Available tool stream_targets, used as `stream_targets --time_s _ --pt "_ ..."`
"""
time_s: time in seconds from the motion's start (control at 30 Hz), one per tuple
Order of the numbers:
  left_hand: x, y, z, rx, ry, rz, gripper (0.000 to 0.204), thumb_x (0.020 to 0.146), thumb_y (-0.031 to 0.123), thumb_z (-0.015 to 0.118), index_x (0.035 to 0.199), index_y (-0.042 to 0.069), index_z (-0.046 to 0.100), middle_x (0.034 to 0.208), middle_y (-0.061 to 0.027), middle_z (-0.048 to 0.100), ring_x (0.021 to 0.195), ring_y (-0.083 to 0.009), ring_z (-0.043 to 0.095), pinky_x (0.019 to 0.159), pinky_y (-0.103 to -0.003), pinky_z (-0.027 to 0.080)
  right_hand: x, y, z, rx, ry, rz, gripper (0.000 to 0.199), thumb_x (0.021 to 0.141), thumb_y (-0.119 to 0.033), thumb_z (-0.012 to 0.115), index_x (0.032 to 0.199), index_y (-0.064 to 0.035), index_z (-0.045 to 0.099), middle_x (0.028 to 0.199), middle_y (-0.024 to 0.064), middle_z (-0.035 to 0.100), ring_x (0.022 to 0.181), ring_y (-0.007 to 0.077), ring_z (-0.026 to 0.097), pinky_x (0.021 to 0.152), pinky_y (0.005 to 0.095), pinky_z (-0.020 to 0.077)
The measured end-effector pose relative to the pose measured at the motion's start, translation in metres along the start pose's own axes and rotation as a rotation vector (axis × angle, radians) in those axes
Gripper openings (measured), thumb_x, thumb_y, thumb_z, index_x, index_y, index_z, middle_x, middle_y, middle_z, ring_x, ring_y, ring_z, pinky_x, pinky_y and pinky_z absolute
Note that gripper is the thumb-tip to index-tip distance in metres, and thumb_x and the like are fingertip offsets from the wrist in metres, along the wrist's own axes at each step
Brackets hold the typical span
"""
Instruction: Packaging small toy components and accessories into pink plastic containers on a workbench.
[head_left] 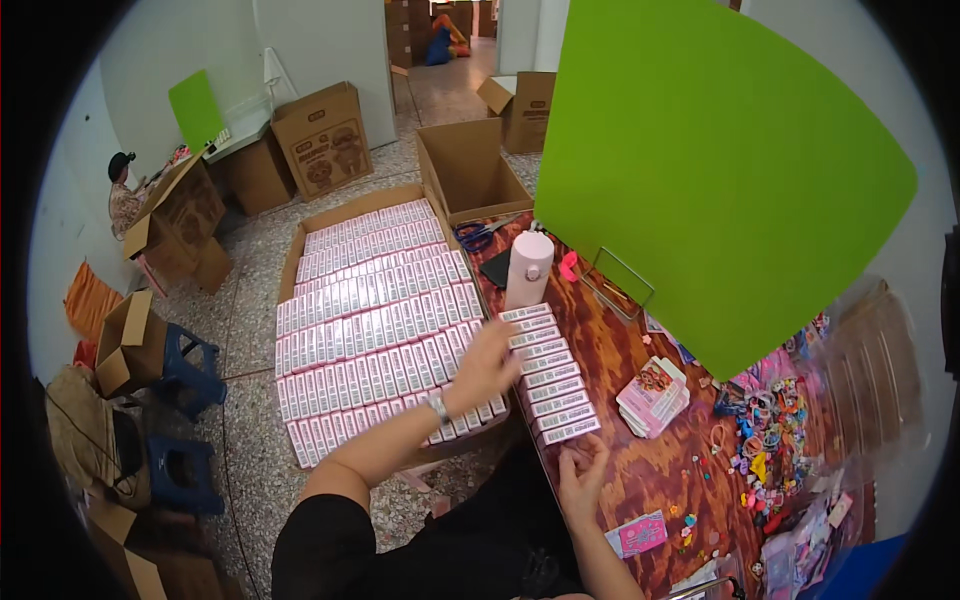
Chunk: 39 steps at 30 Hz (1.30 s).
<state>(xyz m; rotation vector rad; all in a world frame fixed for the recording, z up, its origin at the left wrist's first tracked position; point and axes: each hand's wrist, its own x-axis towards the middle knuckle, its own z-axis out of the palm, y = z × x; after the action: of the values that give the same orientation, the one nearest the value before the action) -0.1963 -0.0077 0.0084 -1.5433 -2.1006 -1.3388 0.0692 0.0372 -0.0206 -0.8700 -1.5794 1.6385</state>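
In the head view, a row of slim, pink-and-white cardboard boxes lies at the centre of the frame, along the left edge of the red, wood-patterned table. The left hand bends loosely at the row's left side; the right hand curls its fingers at the lower end. Whether either grips, I cannot tell. Bare surface separates the row from stacked cards; a smooth green board fills the upper right.

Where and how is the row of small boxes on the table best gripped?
Probably by the row's two end boxes, pressing inward from the near and far ends: the boxes sit side by side in one line, so a lengthwise squeeze should hold them together.
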Motion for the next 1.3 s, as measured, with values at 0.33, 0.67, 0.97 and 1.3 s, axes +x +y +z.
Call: stream_targets --time_s 0.33,0.67,0.97,1.3 --pt "0.054 -0.059 0.019 -0.241 -0.284 -0.418 0.055 0.099 0.041 0.06 0.13 -0.003 0.053 0.104 -0.0213 0.071 0.1 -0.0348 0.069 0.089 -0.041 0.053 0.014 0.008 0.005 0.296 0.072 0.162 0.073 0.098 -0.005 0.061 0.158 -0.0026 0.019 0.147 0.0176 0.043 0.103 0.0153 0.064 0.087 0.0277 0.0541" --pt "0.065 -0.02 0.006 -0.591 -0.412 -0.488 0.039 0.099 0.038 0.065 0.111 0.002 0.058 0.103 -0.0037 0.061 0.092 -0.0088 0.056 0.082 -0.026 0.048 0.011 -0.027 -0.028 -0.637 0.047 -0.501 0.066 0.087 0.0 0.074 0.145 -0.0051 0.044 0.135 0.0153 0.045 0.103 0.0248 0.065 0.084 0.0335 0.0583" --pt "0.018 0.005 0.042 -0.397 -0.325 -0.501 0.073 0.079 0.041 0.087 0.121 -0.001 0.045 0.109 -0.0131 0.063 0.104 -0.0185 0.062 0.092 -0.032 0.051 -0.001 0.008 -0.057 -0.955 0.062 -0.79 0.057 0.08 -0.002 0.08 0.132 -0.0076 0.057 0.135 0.0203 0.045 0.111 0.0358 0.063 0.086 0.0388 0.0595" --pt "-0.001 0.003 0.03 -0.616 -0.231 -0.537 0.059 0.087 0.039 0.079 0.123 0.001 0.052 0.111 -0.0118 0.064 0.103 -0.0184 0.062 0.09 -0.033 0.051 -0.019 -0.003 -0.035 -0.856 0.157 -0.685 0.049 0.085 -0.007 0.075 0.131 -0.0063 0.06 0.125 0.0212 0.055 0.111 0.0395 0.062 0.087 0.0462 0.0537"
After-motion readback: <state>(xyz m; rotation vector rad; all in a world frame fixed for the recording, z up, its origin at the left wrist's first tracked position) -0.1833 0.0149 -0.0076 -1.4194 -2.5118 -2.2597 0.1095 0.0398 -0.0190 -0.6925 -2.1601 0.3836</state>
